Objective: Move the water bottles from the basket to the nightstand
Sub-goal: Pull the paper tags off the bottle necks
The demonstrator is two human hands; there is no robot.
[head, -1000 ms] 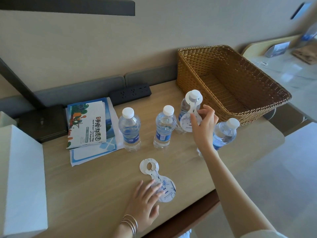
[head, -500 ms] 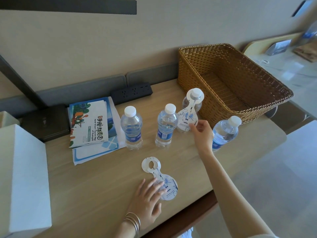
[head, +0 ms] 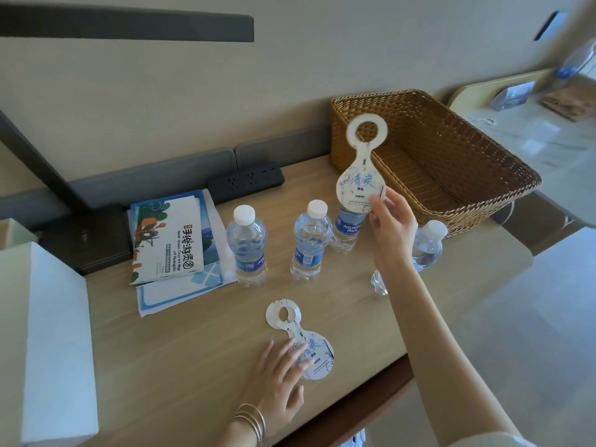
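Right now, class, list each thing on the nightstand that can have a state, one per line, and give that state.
Basket: upright, no bottles inside.
Four bottles: upright, three capped; third's cap hidden.
Raised tag: pinched in right hand, off any bottle.
Flat tag: lying on nightstand, left hand resting on it.
Map: folded shut, on papers.
Power strip: nothing plugged in.

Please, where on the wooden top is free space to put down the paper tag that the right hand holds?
Bare wood lies between the white box and the flat tag under the left hand, below the brochures. Another patch is the right corner, between the rightmost bottle and the basket. The bottle row is crowded.
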